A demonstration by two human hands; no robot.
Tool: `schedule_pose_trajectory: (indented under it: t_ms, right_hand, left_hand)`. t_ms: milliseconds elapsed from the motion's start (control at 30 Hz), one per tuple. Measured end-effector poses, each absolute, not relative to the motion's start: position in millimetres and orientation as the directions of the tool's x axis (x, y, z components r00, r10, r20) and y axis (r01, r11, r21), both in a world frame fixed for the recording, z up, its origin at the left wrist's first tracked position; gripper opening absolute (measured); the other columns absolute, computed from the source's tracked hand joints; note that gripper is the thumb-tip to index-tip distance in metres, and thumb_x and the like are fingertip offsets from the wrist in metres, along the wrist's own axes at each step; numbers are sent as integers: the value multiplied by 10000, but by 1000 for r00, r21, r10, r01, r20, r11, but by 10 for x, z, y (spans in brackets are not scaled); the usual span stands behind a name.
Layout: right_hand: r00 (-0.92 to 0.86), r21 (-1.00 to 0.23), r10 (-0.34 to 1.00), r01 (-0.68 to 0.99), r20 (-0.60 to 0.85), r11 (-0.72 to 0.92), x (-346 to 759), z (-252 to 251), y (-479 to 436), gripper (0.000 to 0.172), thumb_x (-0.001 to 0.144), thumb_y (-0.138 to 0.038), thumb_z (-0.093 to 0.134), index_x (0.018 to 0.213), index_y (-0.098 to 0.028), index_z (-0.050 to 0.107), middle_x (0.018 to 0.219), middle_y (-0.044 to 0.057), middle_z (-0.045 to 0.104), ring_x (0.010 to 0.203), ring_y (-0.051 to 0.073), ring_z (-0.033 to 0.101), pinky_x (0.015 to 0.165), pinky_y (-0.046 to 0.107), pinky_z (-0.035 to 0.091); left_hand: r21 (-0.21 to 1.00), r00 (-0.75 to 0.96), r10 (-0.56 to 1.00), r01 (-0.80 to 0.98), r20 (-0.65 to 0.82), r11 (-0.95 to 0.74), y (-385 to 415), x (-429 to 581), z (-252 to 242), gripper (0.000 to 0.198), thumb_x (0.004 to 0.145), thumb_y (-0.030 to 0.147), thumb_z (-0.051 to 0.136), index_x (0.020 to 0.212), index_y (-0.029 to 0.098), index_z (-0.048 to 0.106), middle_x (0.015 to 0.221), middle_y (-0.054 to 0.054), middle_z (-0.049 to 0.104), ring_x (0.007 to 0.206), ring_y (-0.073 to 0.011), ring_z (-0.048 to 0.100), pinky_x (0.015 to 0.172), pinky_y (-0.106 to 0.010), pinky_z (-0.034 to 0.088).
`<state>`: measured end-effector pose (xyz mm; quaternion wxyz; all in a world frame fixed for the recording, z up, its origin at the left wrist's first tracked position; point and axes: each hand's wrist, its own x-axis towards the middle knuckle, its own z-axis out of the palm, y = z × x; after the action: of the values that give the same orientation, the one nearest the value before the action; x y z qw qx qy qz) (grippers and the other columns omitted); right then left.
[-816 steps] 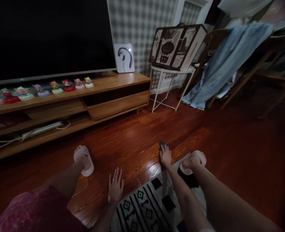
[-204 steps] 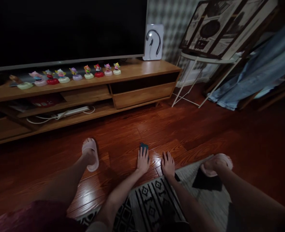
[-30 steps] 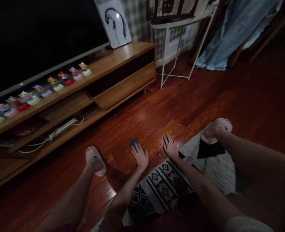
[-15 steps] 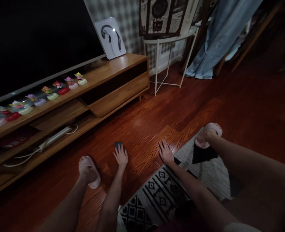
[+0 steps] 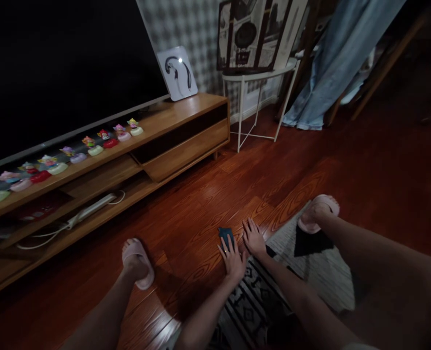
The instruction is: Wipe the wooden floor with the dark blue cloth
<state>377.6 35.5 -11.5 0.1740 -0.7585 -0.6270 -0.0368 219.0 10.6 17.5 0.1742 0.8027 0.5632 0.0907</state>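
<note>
A small flat dark blue-green piece, perhaps a folded cloth point(image 5: 225, 234), lies on the reddish wooden floor point(image 5: 201, 204). My left hand point(image 5: 233, 258) rests flat over its near part, fingers stretched out and slightly apart; a ring shows on one finger. Close by on the right, my right hand point(image 5: 254, 238) lies palm down on the floor at the rug's edge, fingers spread and holding nothing. The two hands nearly meet. Part of the dark piece is hidden under the left fingers.
A low wooden TV cabinet point(image 5: 186, 163) runs along the left, with several small figurines point(image 5: 103, 136) and a pictured box point(image 5: 181, 75) on top. A white side table point(image 5: 241, 107) stands behind. Under me is a patterned rug point(image 5: 321, 272); slippered feet point(image 5: 138, 262) frame the floor.
My left hand has slid to the right across the floor with the dark piece under it, close to my right hand. The right hand stays at about the same place; the view has shifted slightly.
</note>
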Motion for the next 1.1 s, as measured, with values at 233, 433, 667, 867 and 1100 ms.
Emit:
schedule_pose_trajectory:
  t_ms: [233,433,667,867,1100]
  right_hand:
    - [222,-206,936,964,273,-168,3773,-109,366,556,985,-266,330,1520,-157,435,1571,148,443,1472,253,361,1196,461,269]
    - [227,-240,938,957,263,-164,3820,-153,370,548,981,-286,320,1490,-164,483,1565,136,456,1466,253,377,1195,458,286]
    - [126,-322,938,946,323,-16,3507,-195,490,601,961,-283,352,1553,-193,399,1597,108,413,1492,277,341,1211,526,287]
    - [-81,-331,960,928,269,171,2731,-403,410,711,884,-237,469,1583,-211,341,1660,71,254,1517,316,275,1223,525,294]
    - [-166,-316,970,924,180,217,3861,-80,891,614,916,-223,397,1524,-291,452,1631,33,353,1500,229,326,1222,479,298]
  left_hand:
    - [449,355,935,831,25,-328,499,1880,221,606,974,288,302,1579,266,271,1688,-78,235,1567,-260,152,1263,-623,126]
    - [247,-66,979,969,192,17,737,882,93,559,989,326,270,1520,223,412,1623,-129,367,1539,-281,255,1245,-638,143]
    - [116,-78,984,991,161,60,617,586,-224,695,877,452,403,1554,415,250,1672,36,250,1554,-243,130,1263,-574,142]
    - [139,-105,983,987,150,84,662,622,-345,969,630,597,568,1467,635,81,1623,308,139,1543,-259,5,1194,-626,219]
    - [75,-161,979,985,120,153,716,573,-518,1041,504,589,593,1413,705,100,1562,409,84,1534,-264,-44,1152,-654,256]
